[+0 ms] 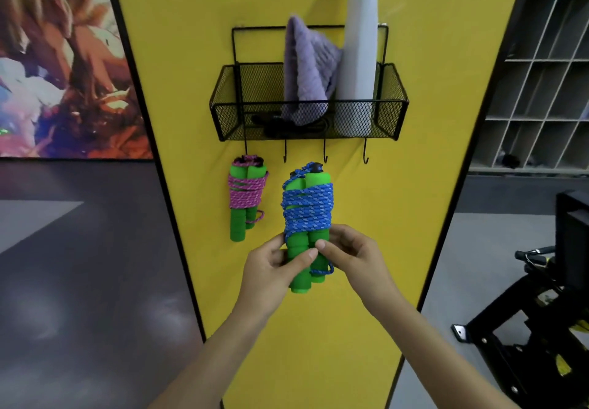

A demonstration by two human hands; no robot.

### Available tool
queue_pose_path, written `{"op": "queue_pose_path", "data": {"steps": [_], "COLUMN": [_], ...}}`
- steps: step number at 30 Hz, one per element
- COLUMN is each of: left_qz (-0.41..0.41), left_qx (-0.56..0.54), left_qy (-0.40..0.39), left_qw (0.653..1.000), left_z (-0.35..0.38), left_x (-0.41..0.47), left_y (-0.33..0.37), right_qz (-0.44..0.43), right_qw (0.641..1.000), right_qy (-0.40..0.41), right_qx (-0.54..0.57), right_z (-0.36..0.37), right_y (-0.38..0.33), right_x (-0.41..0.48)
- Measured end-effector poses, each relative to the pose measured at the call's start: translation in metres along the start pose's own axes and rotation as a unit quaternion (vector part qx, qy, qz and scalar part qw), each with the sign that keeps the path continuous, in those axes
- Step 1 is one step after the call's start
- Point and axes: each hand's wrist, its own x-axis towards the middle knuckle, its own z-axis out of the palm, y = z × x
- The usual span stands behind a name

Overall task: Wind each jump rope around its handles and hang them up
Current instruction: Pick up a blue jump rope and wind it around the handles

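Yellow wall panel (pixel 414 90), black wire basket (pixel 393 102) with hooks underneath.
Pink jump rope (pixel 247 193) wound up and hanging off the leftmost hook (pixel 245 150). Blue jump rope (pixel 307 208) wound round its green handles just below the hooks, gripped at the bottom by left hand (pixel 271 271) and right hand (pixel 357 255).

Left hand (pixel 271 270) gripping with curled fingers (pixel 304 258), right hand (pixel 355 257) pinching, both close together
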Motion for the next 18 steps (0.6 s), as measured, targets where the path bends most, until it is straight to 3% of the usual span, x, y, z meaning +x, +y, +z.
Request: {"op": "queue_pose_path", "data": {"steps": [9, 18], "left_qz": [0.01, -0.007], "left_qx": [0.038, 0.06], "left_qy": [0.065, 0.081], "left_qw": [0.997, 0.995], "left_z": [-0.011, -0.021], "left_x": [0.059, 0.085], "left_y": [0.003, -0.014], "right_qz": [0.0, 0.023], "right_qw": [0.998, 0.998], "right_qy": [0.006, 0.015], "right_qx": [-0.059, -0.063], "right_z": [0.011, 0.019], "right_y": [0.01, 0.03], "right_x": [0.075, 0.101]}}
